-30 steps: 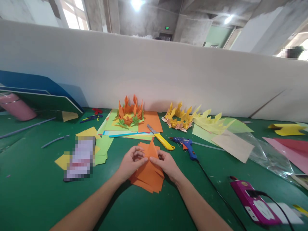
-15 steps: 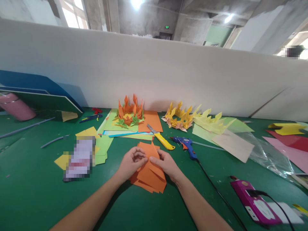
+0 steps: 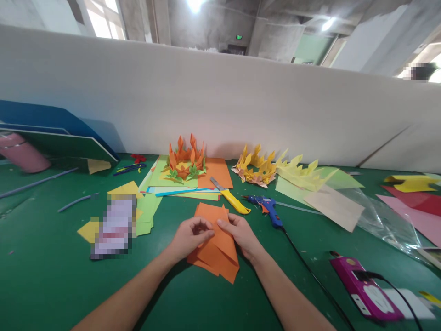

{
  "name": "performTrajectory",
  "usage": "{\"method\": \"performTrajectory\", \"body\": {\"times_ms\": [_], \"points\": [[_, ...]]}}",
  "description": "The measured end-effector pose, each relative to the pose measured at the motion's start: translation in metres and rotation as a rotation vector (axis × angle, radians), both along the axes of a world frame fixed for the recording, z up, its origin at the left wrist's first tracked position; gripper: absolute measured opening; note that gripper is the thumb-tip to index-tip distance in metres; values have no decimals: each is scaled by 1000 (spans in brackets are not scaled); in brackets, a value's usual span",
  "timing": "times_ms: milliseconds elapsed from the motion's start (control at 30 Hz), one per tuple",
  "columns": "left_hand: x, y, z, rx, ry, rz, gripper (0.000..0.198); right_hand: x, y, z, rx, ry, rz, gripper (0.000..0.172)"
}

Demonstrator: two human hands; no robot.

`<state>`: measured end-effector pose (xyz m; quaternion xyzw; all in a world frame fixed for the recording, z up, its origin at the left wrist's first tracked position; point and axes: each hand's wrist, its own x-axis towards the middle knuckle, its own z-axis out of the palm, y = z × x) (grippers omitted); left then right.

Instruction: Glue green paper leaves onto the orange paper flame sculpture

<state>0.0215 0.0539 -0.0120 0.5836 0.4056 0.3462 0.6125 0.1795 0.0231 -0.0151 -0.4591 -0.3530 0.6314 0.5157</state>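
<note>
My right hand (image 3: 241, 232) pinches a sheet of orange paper (image 3: 225, 248), its thumb on top and its fingers behind. That sheet is tilted over a loose stack of orange paper pieces (image 3: 203, 261) on the green table. My left hand (image 3: 191, 235) is over the stack's left side, fingers curled, with thumb and forefinger tips nearly meeting. Whether a paper edge is between them is hidden. Just beyond the hands lies a yellow utility knife (image 3: 236, 202) with its blade out. A blue hot glue gun (image 3: 267, 207) rests to its right.
An orange paper crown (image 3: 186, 161) and a yellow one (image 3: 257, 168) stand by the white partition (image 3: 220, 101). Coloured sheets (image 3: 215, 171) lie beneath the orange crown. The glue gun's black cord (image 3: 313, 276) runs towards me. A magenta power strip (image 3: 365, 289) is at right.
The right hand has shifted slightly right, and the paper in it has swung, its lower corner now further towards me. The left hand's fingertips are now a little further from the right thumb.
</note>
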Motion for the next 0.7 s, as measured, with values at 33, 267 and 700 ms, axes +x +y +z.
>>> {"method": "performTrajectory", "body": {"times_ms": [33, 267, 700], "points": [[0, 0, 0, 2, 5, -1, 24, 0, 0, 1, -2, -2, -3, 39], [-4, 2, -2, 140, 75, -42, 15, 0, 0, 0, -9, 11, -2, 38], [-8, 1, 3, 314, 178, -198, 22, 0, 6, -7, -49, 83, -125, 39]]}}
